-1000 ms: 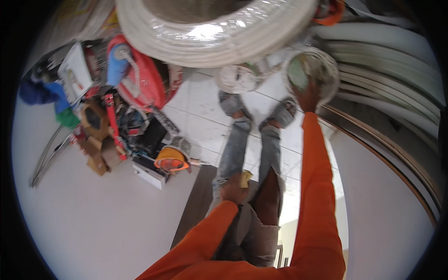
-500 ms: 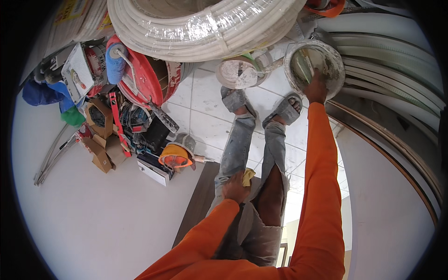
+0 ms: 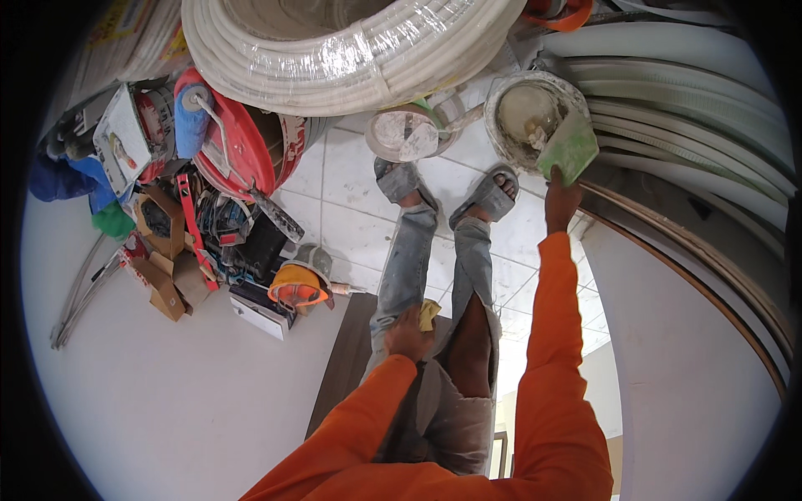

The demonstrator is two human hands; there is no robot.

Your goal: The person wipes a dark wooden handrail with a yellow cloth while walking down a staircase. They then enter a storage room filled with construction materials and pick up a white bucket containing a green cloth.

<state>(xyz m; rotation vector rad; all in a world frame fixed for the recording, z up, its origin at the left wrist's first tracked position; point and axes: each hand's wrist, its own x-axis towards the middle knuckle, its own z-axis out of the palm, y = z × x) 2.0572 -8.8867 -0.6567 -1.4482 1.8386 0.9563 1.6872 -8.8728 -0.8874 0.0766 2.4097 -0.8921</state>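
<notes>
My right hand [image 3: 563,200] is closed on the near edge of a flat green scraper [image 3: 571,149], its face smeared with pale filler. The scraper is over the near right rim of a round, crusted bucket [image 3: 499,144], which has a wet, greyish mix inside with a lump near the wall. My left hand [image 3: 408,332] rests by my left knee, fingers closed round a crumpled yellow cloth or sponge [image 3: 428,315]; which of the two I cannot tell. Just left of the bucket stands a smaller white-smeared tub [image 3: 403,134].
A big wrapped coil of white tubing [image 3: 368,67] fills the far middle. Curved pale strips [image 3: 685,108] lie along the right. On the left are a red bucket [image 3: 238,134], a blue paint roller [image 3: 192,121], cardboard boxes [image 3: 163,288], a red level [image 3: 194,230] and an orange hard hat [image 3: 299,285].
My right hand has come up out of the bucket and back toward me, bringing the green scraper over the rim into plain sight. My left hand keeps its grip at the knee.
</notes>
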